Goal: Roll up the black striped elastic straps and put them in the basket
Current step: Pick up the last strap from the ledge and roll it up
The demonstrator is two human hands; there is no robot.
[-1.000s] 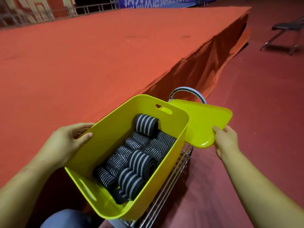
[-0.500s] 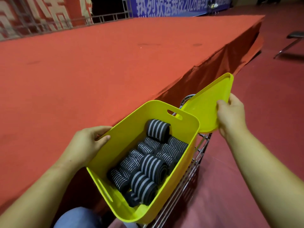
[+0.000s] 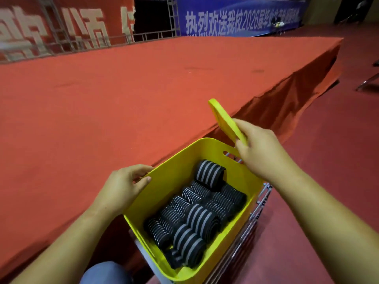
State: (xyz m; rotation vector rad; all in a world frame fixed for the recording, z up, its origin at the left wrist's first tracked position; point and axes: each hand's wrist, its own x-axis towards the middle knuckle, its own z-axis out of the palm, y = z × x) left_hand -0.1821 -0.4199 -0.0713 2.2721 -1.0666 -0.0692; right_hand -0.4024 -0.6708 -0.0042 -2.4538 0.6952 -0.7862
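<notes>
A yellow plastic basket (image 3: 231, 240) sits tilted on a wire cart in front of me. Several rolled black straps with grey stripes (image 3: 196, 218) fill its bottom in rows, one roll lying on top at the far end. My left hand (image 3: 123, 187) grips the basket's left rim, thumb over the edge. My right hand (image 3: 258, 150) holds the yellow lid (image 3: 223, 119) nearly on edge above the basket's far right corner.
A wide platform covered in red carpet (image 3: 123, 99) runs along the left, its draped side beside the basket. The wire cart (image 3: 256, 214) shows under the basket's right side. Dark red floor lies to the right, with a chair leg (image 3: 367, 82) at the far right edge.
My right hand has lifted the lid from lying flat beside the basket, tipped it upright and swung it left toward the basket. My left hand has stayed on the rim.
</notes>
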